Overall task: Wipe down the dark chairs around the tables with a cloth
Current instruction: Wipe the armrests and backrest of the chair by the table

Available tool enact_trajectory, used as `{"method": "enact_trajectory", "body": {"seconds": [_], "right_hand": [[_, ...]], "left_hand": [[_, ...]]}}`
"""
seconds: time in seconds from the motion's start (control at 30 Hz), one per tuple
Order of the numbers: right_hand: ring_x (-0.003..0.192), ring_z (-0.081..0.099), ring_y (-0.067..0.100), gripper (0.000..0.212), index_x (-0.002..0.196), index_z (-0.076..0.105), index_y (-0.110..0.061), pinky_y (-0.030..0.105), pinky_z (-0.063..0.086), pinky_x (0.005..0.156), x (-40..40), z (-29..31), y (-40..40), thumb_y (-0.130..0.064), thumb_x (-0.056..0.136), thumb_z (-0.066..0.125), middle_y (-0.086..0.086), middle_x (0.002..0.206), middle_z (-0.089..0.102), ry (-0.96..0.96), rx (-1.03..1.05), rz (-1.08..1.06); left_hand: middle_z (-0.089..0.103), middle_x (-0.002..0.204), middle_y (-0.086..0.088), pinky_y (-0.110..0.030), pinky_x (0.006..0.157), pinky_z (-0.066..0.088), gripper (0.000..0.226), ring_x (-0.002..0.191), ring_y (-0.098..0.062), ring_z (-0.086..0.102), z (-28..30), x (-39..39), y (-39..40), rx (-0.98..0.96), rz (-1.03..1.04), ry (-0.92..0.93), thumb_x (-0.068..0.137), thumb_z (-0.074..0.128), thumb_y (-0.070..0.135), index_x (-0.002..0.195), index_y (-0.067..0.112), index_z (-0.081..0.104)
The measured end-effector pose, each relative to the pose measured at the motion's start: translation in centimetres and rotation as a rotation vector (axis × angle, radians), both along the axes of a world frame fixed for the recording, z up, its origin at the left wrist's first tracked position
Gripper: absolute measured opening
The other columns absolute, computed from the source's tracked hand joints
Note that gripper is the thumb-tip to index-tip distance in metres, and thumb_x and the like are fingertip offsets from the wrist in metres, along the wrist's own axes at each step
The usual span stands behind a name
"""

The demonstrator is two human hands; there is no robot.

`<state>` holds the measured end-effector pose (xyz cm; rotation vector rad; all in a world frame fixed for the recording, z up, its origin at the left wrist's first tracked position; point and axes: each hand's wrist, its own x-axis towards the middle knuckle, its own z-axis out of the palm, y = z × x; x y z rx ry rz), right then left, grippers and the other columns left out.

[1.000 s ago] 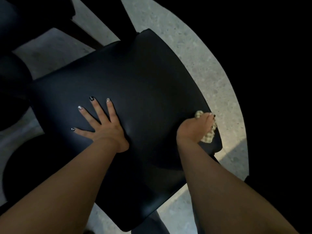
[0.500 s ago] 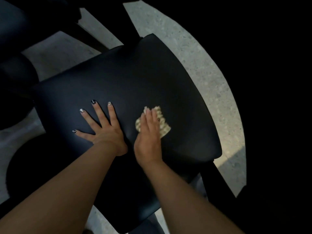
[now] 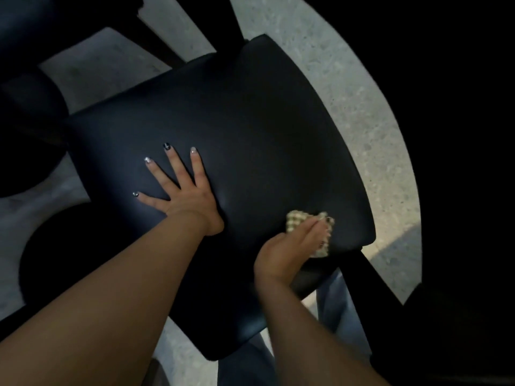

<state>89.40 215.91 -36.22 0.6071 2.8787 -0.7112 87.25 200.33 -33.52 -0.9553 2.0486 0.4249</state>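
A dark padded chair seat (image 3: 250, 121) fills the middle of the head view. My left hand (image 3: 184, 190) lies flat on it with fingers spread, left of centre. My right hand (image 3: 292, 243) presses a small pale checked cloth (image 3: 296, 220) onto the seat near its right front corner. The fingers lie over the cloth and hide most of it; whether they curl around it is unclear through the blur.
Speckled grey floor (image 3: 362, 129) shows to the right and upper left of the seat. Dark chair legs (image 3: 167, 37) cross the top. Another dark rounded seat (image 3: 25, 121) sits at the left. Blue jeans (image 3: 337, 302) show below the chair's right edge.
My right hand with the cloth swept from the seat's right edge to the middle beside my left hand, then back toward the right front corner. The left hand stayed planted.
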Motion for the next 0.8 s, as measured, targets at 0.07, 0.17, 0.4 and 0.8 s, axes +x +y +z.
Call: {"method": "enact_trajectory", "body": {"seconds": [0.07, 0.17, 0.4, 0.8], "right_hand": [[0.145, 0.007, 0.036, 0.071, 0.143, 0.022, 0.012, 0.039, 0.001, 0.120, 4.1, 0.7, -0.8, 0.013, 0.076, 0.045, 0.023, 0.155, 0.010, -0.030, -0.035, 0.229], [0.147, 0.004, 0.029, 0.067, 0.146, 0.020, 0.008, 0.026, -0.001, 0.118, 4.1, 1.9, 0.0, 0.012, 0.082, 0.040, 0.015, 0.156, 0.005, -0.025, -0.216, 0.353], [0.147, 0.002, 0.029, 0.067, 0.151, 0.016, -0.008, 0.052, 0.002, 0.114, -13.3, 2.2, -2.3, 0.001, 0.089, 0.039, 0.011, 0.160, 0.006, 0.073, -0.022, 0.185], [0.134, 0.031, 0.048, 0.050, 0.131, 0.048, 0.010, 0.062, 0.026, 0.109, -1.0, 0.0, -3.0, 0.016, 0.082, 0.046, 0.029, 0.142, 0.040, 0.129, -0.171, 1.212]], "left_hand": [[-0.065, 0.125, -0.016, -0.082, 0.091, -0.007, 0.148, 0.109, -0.048, -0.057, 0.0, 0.2, 0.0, 0.011, 0.005, 0.015, 0.056, 0.075, 0.029, 0.110, 0.022, -0.063], [-0.066, 0.123, -0.016, -0.082, 0.092, -0.008, 0.147, 0.111, -0.050, -0.056, 0.0, 0.4, -0.1, 0.020, -0.012, 0.025, 0.060, 0.074, 0.030, 0.111, 0.021, -0.063], [-0.061, 0.133, -0.006, -0.079, 0.098, -0.004, 0.150, 0.132, -0.039, -0.044, 0.5, 2.7, -0.8, -0.028, 0.144, 0.150, 0.054, 0.077, 0.053, 0.132, 0.026, -0.048], [-0.042, 0.150, 0.000, -0.073, 0.105, -0.001, 0.133, 0.140, -0.032, -0.032, -1.0, 6.0, 0.1, -0.131, 0.365, 0.369, 0.055, 0.067, 0.045, 0.144, 0.030, -0.030]]}}
